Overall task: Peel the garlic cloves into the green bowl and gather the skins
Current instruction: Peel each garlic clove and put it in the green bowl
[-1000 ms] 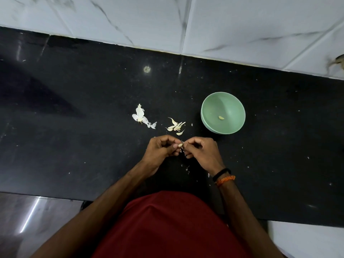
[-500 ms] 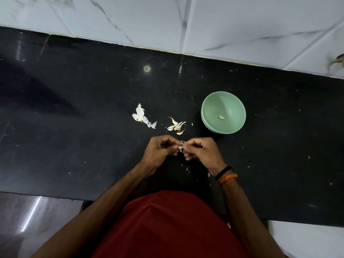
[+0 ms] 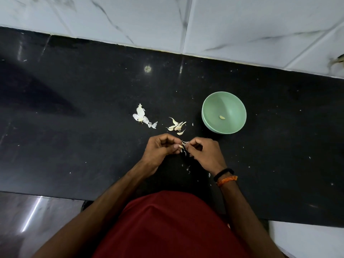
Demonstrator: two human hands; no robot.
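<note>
Nearest the camera is a red shirt (image 3: 173,226), with both forearms reaching out from it over a polished black stone countertop (image 3: 74,146) flecked with tiny pale specks. Grey floor tile (image 3: 28,216) shows below the counter's near edge at the left.

Above the counter the two hands meet. The left hand (image 3: 160,148) has its fingers curled and pinches a garlic clove (image 3: 181,146) between thumb and fingertips. The right hand (image 3: 204,153), fingers also curled, pinches the papery skin (image 3: 185,142) peeling off the same clove. The right wrist wears two bands, one black (image 3: 223,172) and one orange (image 3: 227,180). A few skin flakes (image 3: 188,168) lie on the counter just below the hands.

Just beyond the hands lies a small cluster of unpeeled cloves (image 3: 176,125), about five or six; the exact count is hard to tell. To its left sits one clump of white garlic skins (image 3: 142,117). To the right, near the cluster but apart from it, stands one green bowl (image 3: 210,118) holding a single peeled clove (image 3: 222,117).

Farthest back, white marble-veined wall tiles (image 3: 242,25) rise from the counter's rear edge.
</note>
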